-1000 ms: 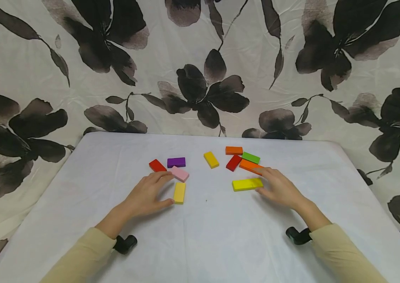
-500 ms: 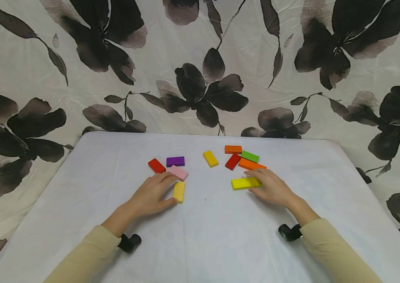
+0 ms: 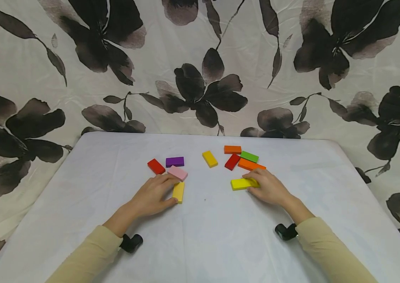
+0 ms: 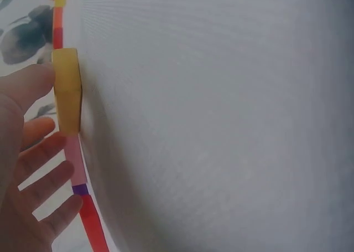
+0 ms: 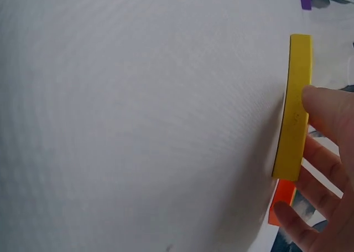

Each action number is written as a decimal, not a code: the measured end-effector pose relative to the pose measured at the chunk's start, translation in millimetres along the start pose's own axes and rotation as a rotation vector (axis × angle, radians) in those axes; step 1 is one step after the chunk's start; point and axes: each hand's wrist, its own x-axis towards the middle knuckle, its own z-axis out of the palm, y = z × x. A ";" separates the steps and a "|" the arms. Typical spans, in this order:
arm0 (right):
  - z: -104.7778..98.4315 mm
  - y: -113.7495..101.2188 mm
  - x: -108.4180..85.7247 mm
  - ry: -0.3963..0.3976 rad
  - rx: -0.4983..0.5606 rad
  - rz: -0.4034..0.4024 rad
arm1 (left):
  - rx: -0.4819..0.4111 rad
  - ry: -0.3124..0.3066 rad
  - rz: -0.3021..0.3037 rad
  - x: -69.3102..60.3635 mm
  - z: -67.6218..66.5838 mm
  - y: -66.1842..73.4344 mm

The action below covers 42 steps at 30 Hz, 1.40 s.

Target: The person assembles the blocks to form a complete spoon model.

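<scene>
My left hand (image 3: pixel 152 195) spans a golden-yellow wooden block (image 3: pixel 178 192), thumb at its near end and fingers at its far end. In the left wrist view the thumb (image 4: pixel 34 83) lies against this block, while the other fingers are spread loosely past it. A brighter, longer yellow block (image 3: pixel 239 184) is between the thumb and fingers of my right hand (image 3: pixel 268 187). Seen from the right wrist, the thumb overlaps the block's side and some fingertips are hidden behind it. Both blocks lie flat on the white table.
Beyond the left hand lie a pink block (image 3: pixel 177 173), a purple block (image 3: pixel 174 162) and a red block (image 3: pixel 156 166). Another yellow block (image 3: pixel 209 159) lies centrally. Behind the right hand are orange (image 3: pixel 251 164), green (image 3: pixel 249 157) and red (image 3: pixel 233 162) blocks, plus a farther orange block (image 3: pixel 233 149).
Both hands have moved inward: the left rightward to its golden-yellow block, the right leftward over the end of the bright yellow block. Thumbs and fingers have drawn closer together. The blocks stay in place.
</scene>
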 end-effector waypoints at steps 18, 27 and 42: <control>3.4 1.5 0.4 0.023 -0.058 -0.008 | -0.037 -0.026 -0.045 0.8 0.9 1.6; 2.3 -2.7 0.8 0.037 -0.070 -0.023 | -0.054 -0.046 -0.071 1.9 -0.5 3.9; -6.1 -31.2 -2.0 0.068 -0.072 -0.019 | -0.055 -0.064 -0.081 3.6 -1.0 2.4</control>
